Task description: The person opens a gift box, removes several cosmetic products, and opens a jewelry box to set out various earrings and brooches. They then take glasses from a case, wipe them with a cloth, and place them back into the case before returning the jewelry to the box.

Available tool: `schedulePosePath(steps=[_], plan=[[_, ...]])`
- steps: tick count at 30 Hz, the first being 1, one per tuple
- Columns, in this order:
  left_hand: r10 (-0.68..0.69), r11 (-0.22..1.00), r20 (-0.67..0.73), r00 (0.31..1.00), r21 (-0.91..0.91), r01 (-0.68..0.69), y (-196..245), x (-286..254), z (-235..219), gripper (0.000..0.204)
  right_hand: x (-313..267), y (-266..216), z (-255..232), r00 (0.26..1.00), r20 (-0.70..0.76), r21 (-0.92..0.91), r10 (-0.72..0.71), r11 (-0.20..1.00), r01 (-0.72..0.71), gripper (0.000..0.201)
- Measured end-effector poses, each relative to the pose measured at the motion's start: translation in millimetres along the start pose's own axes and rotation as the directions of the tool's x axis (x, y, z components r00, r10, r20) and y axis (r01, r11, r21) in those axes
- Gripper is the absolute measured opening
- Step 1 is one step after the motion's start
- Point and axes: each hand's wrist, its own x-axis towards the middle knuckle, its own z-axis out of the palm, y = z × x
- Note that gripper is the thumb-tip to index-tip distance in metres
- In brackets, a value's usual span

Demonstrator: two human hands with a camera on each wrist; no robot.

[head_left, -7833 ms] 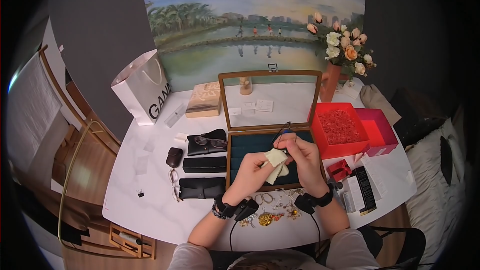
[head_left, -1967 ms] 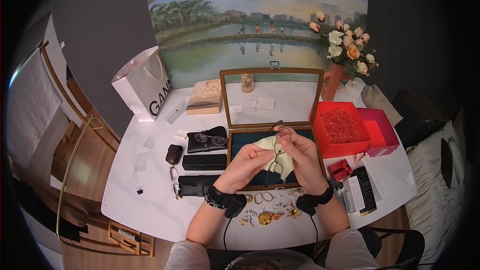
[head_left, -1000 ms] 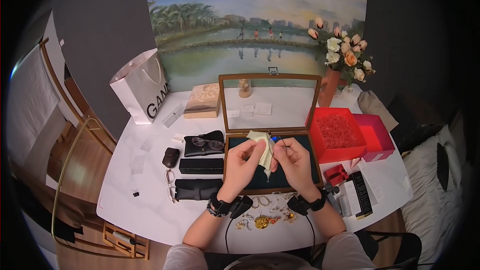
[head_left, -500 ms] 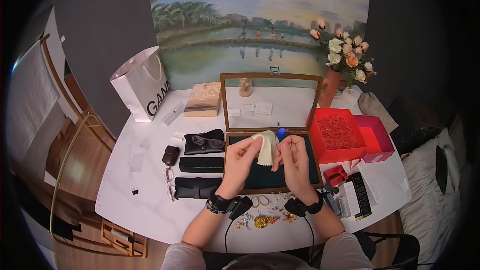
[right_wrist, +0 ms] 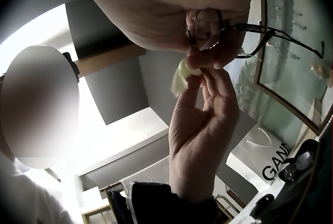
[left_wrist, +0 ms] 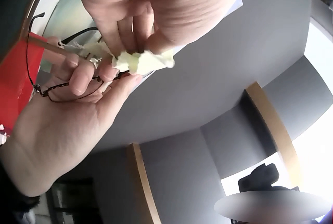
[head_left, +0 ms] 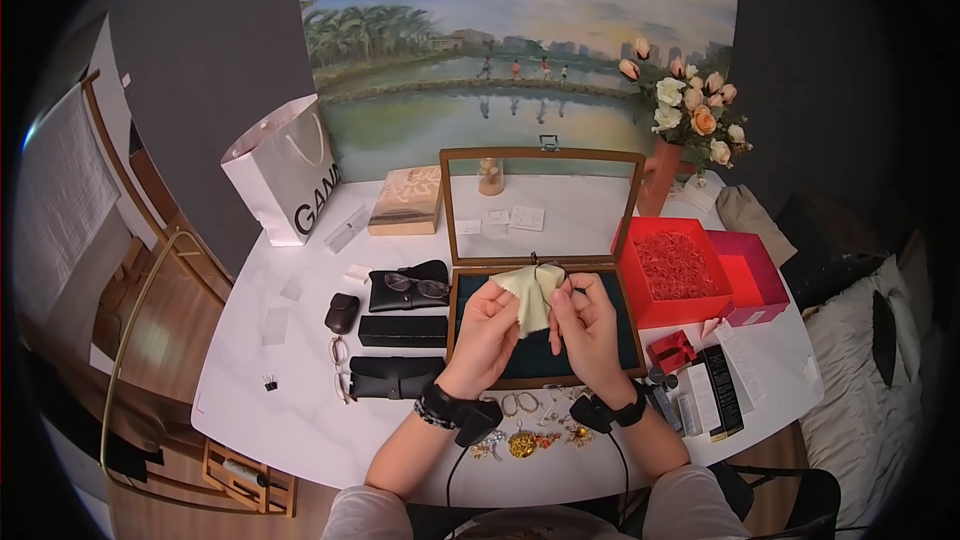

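Both hands are raised over a wooden display box (head_left: 520,381) with dark green lining, its glass lid standing up. My left hand (head_left: 482,335) pinches a pale yellow cleaning cloth (head_left: 537,298) between thumb and fingers. In my right hand (head_left: 592,325) is a pair of thin dark-framed eyeglasses (right_wrist: 255,28), gripped at the frame. The temples stick out away from the body in the right wrist view. The cloth lies against one lens, most of which is hidden by cloth and fingers; the other rim shows in the left wrist view.
Left of the box lie glasses on a black pouch (head_left: 408,285), a black case (head_left: 403,331), another pouch (head_left: 398,377) and light-framed glasses (head_left: 340,370). Jewellery (head_left: 523,443) lies along the front. A red box (head_left: 680,313) stands right, a paper bag (head_left: 275,180) back left.
The cloth, hanging folded between the hands half a second ago, is now spread wider across the glasses. The blue-reflecting lens is now covered. Earlier, the hands turned the glasses about.
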Motion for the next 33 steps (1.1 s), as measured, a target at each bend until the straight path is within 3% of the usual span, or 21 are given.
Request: schedulePosePath(steps=[3, 7, 9, 13, 15, 16, 18, 22, 24, 27, 33], plan=[[0.057, 0.998, -0.01, 0.998, -0.001, -0.057, 0, -2, 8, 0.039, 0, -1, 3, 1.0, -0.016, 0.003, 0.004, 1.0, -0.004, 0.012], [0.002, 1.0, 0.002, 1.0, 0.02, -0.002, -2, -1, 8, 0.037, -4, 6, -4, 1.0, 0.016, -0.072, -0.023, 0.997, 0.024, 0.014], [0.01, 0.998, -0.017, 1.0, 0.067, -0.008, -6, 0, 6, 0.035, -3, 13, -6, 0.986, 0.086, -0.247, -0.143, 0.956, 0.16, 0.019], [0.042, 0.995, -0.028, 0.999, 0.095, -0.039, -7, 1, -1, 0.035, -3, 7, -1, 0.993, 0.086, -0.274, -0.081, 0.956, 0.102, 0.022], [0.127, 0.992, -0.086, 0.988, 0.024, -0.126, -3, 3, 1, 0.033, -3, 2, 6, 1.0, 0.031, -0.105, 0.001, 0.994, 0.003, 0.023], [0.127, 0.992, -0.087, 0.988, 0.025, -0.125, 0, 3, 4, 0.033, -3, -1, 6, 1.0, 0.031, -0.104, 0.001, 0.995, 0.002, 0.023], [0.168, 0.986, -0.141, 0.976, 0.048, -0.163, 8, 2, 13, 0.031, -3, -4, 2, 0.989, 0.054, -0.267, 0.136, 0.957, -0.117, 0.024], [0.191, 0.982, -0.141, 0.971, 0.014, -0.19, 16, 2, 10, 0.028, -2, 8, -3, 0.993, 0.072, -0.361, 0.094, 0.931, -0.062, 0.024], [0.151, 0.988, -0.101, 0.983, 0.045, -0.147, 15, 4, -3, 0.029, -2, 3, -5, 0.976, 0.179, -0.549, 0.125, 0.836, -0.006, 0.032], [0.061, 0.993, -0.106, 0.992, 0.108, -0.05, 18, 5, -10, 0.031, -5, -5, 2, 0.976, 0.169, -0.575, 0.136, 0.818, -0.014, 0.039], [0.131, 0.982, -0.115, 0.985, 0.149, -0.113, 15, 2, 19, 0.027, -2, 3, -4, 0.969, 0.153, -0.356, 0.196, 0.925, -0.131, 0.04]])
